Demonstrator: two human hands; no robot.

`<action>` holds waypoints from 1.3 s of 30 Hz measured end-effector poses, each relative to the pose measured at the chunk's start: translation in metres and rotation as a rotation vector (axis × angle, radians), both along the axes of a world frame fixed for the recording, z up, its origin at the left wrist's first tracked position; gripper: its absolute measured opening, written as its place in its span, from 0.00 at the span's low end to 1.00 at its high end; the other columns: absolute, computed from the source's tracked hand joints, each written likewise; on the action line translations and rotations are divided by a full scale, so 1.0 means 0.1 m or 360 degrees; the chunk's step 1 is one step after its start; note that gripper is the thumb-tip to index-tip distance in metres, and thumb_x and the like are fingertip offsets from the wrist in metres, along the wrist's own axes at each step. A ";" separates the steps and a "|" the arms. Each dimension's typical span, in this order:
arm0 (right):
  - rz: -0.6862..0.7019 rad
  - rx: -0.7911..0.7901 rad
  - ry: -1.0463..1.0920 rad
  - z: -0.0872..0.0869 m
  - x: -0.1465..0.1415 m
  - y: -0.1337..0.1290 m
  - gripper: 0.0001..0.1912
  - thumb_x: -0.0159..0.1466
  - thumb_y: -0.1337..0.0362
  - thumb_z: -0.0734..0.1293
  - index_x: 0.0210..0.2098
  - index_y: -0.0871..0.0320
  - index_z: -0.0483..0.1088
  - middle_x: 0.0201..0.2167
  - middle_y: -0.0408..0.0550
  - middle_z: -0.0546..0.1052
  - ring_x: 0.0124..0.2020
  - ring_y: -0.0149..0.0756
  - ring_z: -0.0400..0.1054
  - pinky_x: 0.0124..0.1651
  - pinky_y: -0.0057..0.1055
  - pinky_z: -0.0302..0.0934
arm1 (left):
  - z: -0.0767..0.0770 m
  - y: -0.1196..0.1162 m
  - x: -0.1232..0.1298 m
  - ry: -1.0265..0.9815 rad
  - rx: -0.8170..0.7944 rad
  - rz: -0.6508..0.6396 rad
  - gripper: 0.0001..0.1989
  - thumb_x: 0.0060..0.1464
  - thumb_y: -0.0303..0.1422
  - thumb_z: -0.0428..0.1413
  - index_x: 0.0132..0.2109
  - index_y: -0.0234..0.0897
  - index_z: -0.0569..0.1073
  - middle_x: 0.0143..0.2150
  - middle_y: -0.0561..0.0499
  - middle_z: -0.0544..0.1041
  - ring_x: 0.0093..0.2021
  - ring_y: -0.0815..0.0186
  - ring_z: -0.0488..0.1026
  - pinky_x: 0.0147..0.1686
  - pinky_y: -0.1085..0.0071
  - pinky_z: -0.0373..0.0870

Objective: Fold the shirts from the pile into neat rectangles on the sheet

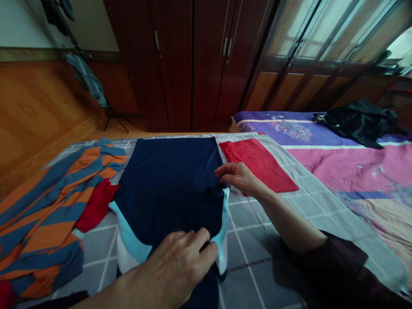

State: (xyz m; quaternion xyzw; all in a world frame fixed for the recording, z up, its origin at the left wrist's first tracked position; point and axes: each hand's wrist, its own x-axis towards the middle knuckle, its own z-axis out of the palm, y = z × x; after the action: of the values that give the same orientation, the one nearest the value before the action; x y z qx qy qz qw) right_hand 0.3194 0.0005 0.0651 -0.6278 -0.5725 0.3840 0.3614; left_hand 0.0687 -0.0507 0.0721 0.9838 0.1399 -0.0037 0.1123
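A navy shirt (170,180) with light-blue and white side panels lies spread out in front of me on the bed, its far edge fairly straight. Over its near part, my left hand (183,257) is closed, thumb and forefinger pinched together at the dark cloth. The cloth between those fingers is mostly hidden. My right hand (238,175) hovers at the shirt's right edge, fingers loosely stretched and holding nothing. Just beyond that hand lies a flat, folded red garment (260,165).
Left of the shirt sit a heaped orange-and-blue striped garment (67,193) and a red cloth (98,206). Grey checked bedding (247,231) lies beneath. At right is another bed (312,150) with a dark garment (360,122). A wardrobe (193,64) and a stand (109,111) are behind.
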 end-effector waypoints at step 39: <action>0.0261 0.0225 -0.0211 -0.48 0.26 -0.03 0.11 0.59 0.58 0.65 0.27 0.61 0.69 0.21 0.40 0.68 0.23 0.27 0.60 0.24 0.24 0.52 | -0.37 0.30 0.21 -0.0263 0.0038 -0.0264 0.11 0.51 0.18 0.47 0.39 0.35 0.66 0.37 0.49 0.71 0.38 0.63 0.68 0.41 0.65 0.68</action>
State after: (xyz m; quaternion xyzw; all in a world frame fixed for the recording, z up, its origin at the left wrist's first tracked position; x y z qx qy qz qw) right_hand 0.3450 -0.0028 0.0167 -0.5760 -0.6703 0.3285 0.3333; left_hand 0.0899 -0.0208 0.0346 0.9902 0.0484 0.0698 0.1110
